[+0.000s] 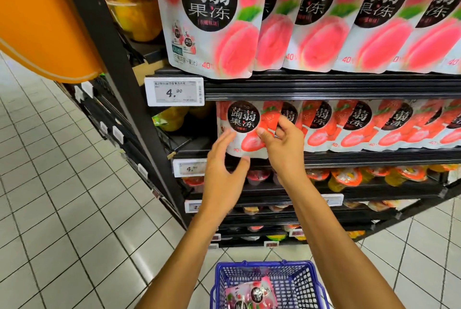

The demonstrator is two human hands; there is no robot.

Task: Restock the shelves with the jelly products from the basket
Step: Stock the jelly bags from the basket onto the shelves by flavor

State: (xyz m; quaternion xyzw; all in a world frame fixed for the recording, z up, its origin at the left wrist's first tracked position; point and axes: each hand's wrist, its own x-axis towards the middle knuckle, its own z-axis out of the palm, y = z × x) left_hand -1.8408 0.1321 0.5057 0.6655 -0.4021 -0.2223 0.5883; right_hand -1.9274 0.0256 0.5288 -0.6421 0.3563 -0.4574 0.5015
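Jelly pouch (243, 129): right hand (282, 144) pinches, left hand (224, 174) touches

"蒟蒻果冻" and "40%" on pouches (209, 19); "4.90" on price tag (174, 92)

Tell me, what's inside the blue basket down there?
The blue basket holds jelly pouches, the top one pink and white with a black circle. Anything under them is covered, and the picture's edge cuts off the basket's near end.
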